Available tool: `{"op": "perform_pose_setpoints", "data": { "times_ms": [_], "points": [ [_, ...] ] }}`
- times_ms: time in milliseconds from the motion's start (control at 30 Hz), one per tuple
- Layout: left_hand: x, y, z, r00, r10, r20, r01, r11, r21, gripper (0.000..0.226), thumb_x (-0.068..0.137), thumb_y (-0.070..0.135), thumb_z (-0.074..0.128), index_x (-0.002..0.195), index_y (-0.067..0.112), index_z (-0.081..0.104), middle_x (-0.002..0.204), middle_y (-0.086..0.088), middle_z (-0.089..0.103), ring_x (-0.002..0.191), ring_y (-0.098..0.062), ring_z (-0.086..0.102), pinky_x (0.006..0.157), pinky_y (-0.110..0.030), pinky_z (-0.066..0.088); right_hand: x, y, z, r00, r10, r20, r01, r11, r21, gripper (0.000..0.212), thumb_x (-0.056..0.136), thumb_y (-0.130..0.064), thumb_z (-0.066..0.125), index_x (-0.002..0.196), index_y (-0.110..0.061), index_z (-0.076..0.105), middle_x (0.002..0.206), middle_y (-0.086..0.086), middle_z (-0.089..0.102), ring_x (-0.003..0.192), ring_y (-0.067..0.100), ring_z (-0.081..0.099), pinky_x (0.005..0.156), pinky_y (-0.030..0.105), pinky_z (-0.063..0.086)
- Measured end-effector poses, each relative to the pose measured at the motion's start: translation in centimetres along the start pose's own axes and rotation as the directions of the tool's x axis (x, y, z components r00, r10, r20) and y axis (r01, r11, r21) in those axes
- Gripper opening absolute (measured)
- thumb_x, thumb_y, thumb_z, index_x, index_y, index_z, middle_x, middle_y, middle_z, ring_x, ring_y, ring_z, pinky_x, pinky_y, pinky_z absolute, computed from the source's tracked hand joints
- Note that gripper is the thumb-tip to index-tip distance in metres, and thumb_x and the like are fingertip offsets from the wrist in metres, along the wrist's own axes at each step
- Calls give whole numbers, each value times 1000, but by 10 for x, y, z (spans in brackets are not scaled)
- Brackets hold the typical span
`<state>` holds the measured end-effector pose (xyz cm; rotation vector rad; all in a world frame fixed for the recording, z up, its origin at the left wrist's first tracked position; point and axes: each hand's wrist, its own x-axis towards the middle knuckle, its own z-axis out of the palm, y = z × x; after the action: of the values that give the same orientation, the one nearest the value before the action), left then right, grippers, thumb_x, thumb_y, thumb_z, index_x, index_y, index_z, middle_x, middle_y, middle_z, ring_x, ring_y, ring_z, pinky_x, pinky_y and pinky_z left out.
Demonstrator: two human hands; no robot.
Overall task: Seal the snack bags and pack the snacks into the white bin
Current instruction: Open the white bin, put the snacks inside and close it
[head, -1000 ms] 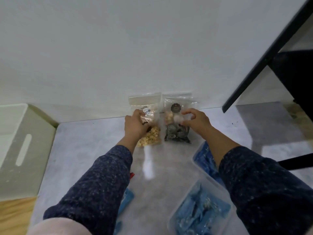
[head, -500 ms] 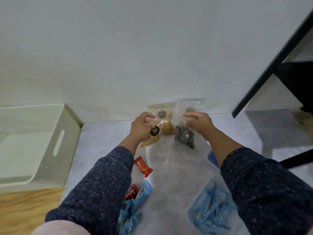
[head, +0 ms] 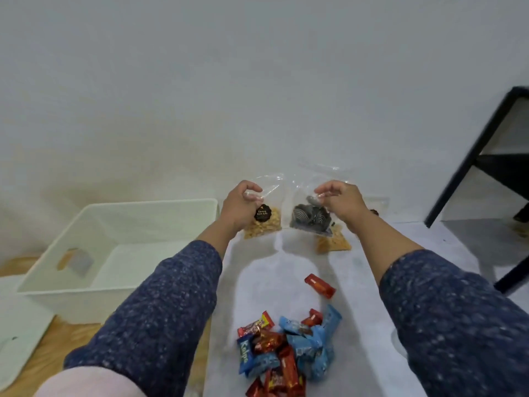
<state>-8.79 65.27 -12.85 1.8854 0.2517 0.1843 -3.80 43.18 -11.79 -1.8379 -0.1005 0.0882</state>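
Note:
My left hand pinches the top of a clear bag of pale nuts with a black round label, lifted off the floor. Beside it, my right hand pinches a clear bag of dark swirl cookies, also lifted. The two bags hang side by side, close together. The white bin stands on the left, open, with its inside bare. Whether the bags' tops are sealed I cannot tell.
Another bag of orange snacks lies on the grey mat behind the cookie bag. A pile of blue and red wrapped candies lies near me, one red candy apart. A black table frame stands on the right.
Both hands have lifted the two bags off the mat. The view has swung left, so the white bin and the candy pile now show more fully.

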Motion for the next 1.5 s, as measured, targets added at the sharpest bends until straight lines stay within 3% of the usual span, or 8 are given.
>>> {"op": "perform_pose_setpoints", "data": {
  "times_ms": [300,567,733,933,1133,1200,1333,1500],
  "points": [
    [-27,-17,-118,997,0,-80,-1,1000,-13,25,90,8,58,86,33,54,109,-13,58,99,-28,59,74,-40,55,-18,-61,111,982,-63,176,49,995,81,25,67,-7,83,73,-22,64,75,-2,61,70,12,56,61,22,42],
    [-28,-48,-197,974,-57,-220,59,998,0,25,91,10,59,86,33,54,103,-8,55,94,-23,58,63,-33,55,1,-81,203,940,-91,329,47,989,137,25,67,-7,83,73,-22,64,73,-2,59,69,11,56,60,23,44],
    [-17,-89,-225,967,-136,-216,137,991,-12,22,91,8,59,90,29,54,99,-6,55,83,-19,58,60,-32,54,9,-63,253,927,-40,372,-1,994,111,24,67,-6,83,74,-21,65,73,-2,61,70,11,58,61,18,45],
    [27,-146,-245,975,-202,-93,203,979,-8,19,91,4,57,100,20,53,92,0,54,82,-19,59,66,-37,54,34,-25,304,953,48,298,-54,999,10,27,72,1,77,72,-23,65,79,-5,62,77,12,59,62,15,46],
    [75,-211,-248,961,-273,54,271,962,38,18,90,5,56,102,19,54,93,0,52,78,-13,55,46,-16,48,57,18,348,970,138,202,-112,985,-135,33,78,10,59,74,-22,64,95,4,64,87,17,56,70,23,47],
    [88,-231,-248,959,-272,80,268,961,63,18,89,5,57,100,19,54,98,-4,54,85,-15,55,55,-17,49,64,27,359,972,150,180,-120,979,-167,38,79,12,54,73,-24,64,96,4,64,87,16,56,70,21,47],
    [106,-259,-247,955,-267,129,250,959,137,23,88,2,57,97,23,54,92,-1,58,96,-21,59,87,-37,52,70,56,369,956,246,159,-207,952,-226,38,84,8,52,76,-26,66,98,1,68,85,15,62,72,24,51],
    [119,-264,-244,974,-206,90,189,967,171,29,87,0,51,102,25,55,109,6,56,93,-11,55,82,-23,45,77,65,378,951,276,137,-238,941,-242,42,86,13,46,76,-24,64,97,6,66,73,10,60,59,16,48]
  ]
}}
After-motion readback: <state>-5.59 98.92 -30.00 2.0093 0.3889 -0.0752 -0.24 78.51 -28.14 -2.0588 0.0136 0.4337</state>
